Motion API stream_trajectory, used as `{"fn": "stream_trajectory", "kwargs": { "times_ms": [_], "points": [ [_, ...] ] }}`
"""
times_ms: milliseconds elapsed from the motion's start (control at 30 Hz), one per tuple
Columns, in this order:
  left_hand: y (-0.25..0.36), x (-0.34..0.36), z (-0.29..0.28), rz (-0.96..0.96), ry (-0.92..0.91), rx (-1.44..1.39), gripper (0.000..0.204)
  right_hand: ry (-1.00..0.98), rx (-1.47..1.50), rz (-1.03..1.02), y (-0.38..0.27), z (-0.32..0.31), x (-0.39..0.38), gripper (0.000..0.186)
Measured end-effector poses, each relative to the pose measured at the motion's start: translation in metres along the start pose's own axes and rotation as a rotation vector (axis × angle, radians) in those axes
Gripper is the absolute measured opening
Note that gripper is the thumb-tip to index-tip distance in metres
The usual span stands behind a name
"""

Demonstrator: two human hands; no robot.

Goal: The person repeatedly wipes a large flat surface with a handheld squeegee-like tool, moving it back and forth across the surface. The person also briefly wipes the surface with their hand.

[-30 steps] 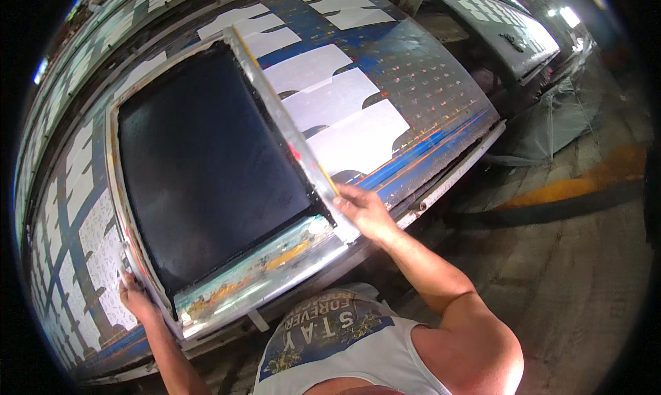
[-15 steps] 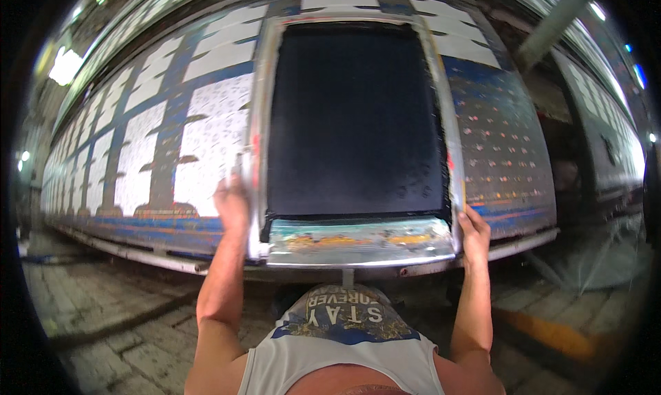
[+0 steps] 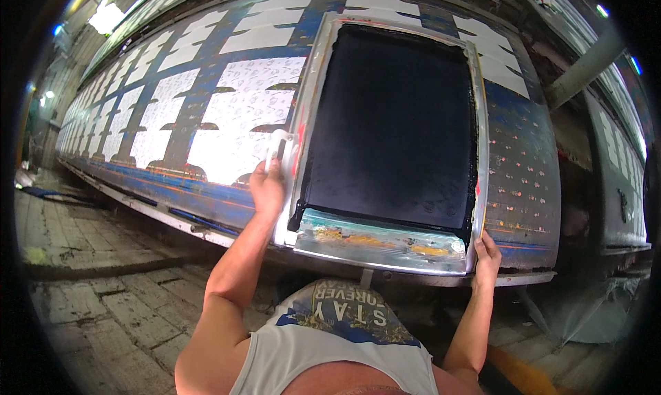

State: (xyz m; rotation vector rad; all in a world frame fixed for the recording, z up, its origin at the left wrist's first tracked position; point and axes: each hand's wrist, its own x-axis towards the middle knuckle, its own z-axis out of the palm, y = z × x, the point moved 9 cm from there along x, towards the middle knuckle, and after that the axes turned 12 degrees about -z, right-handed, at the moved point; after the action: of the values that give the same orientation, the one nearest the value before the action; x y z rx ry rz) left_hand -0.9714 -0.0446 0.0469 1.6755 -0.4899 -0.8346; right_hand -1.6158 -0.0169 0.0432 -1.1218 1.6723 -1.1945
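A screen-printing frame [image 3: 480,147] with a black mesh [image 3: 396,126] lies on the long table in front of me. Its near end carries a silvery strip smeared with teal and orange ink [image 3: 385,242]. My left hand [image 3: 267,188] is closed at a white handle [image 3: 279,144] fixed to the frame's left side. At the near right corner, the fingers of my right hand [image 3: 487,259] are closed on the frame's edge, thumb hidden in part. White fabric pieces [image 3: 258,82] with small grey prints lie left of the frame.
The long table [image 3: 227,206] is blue and grey with ink stains, and bears several rows of white pieces. A metal rail [image 3: 165,219] runs along its near edge. Right of it stand a slanted post [image 3: 585,68], another table [image 3: 613,168] and clear plastic sheeting [image 3: 585,312].
My view has turned, so the table and frame appear tilted and farther right. Both hands keep their places on the frame's sides.
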Motion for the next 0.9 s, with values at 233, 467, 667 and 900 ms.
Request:
{"fn": "stream_trajectory", "kwargs": {
  "times_ms": [233,467,667,900],
  "points": [
    [-0.001,-0.008,0.016,0.038,-0.017,0.009,0.026,-0.015,-0.031,-0.027,0.006,-0.019,0.007,0.045],
    [-0.019,-0.003,0.018,-0.013,-0.047,-0.038,0.028,-0.059,-0.628,-0.341,-0.048,0.001,-0.006,0.050],
    [-0.032,0.013,0.020,0.074,-0.013,0.186,0.028,-0.645,-0.702,-0.912,-0.127,0.116,-0.095,0.045],
    [-0.046,0.015,0.021,0.091,0.011,0.175,0.018,-0.753,-0.902,-1.034,-0.133,0.171,-0.131,0.060]
  ]
}}
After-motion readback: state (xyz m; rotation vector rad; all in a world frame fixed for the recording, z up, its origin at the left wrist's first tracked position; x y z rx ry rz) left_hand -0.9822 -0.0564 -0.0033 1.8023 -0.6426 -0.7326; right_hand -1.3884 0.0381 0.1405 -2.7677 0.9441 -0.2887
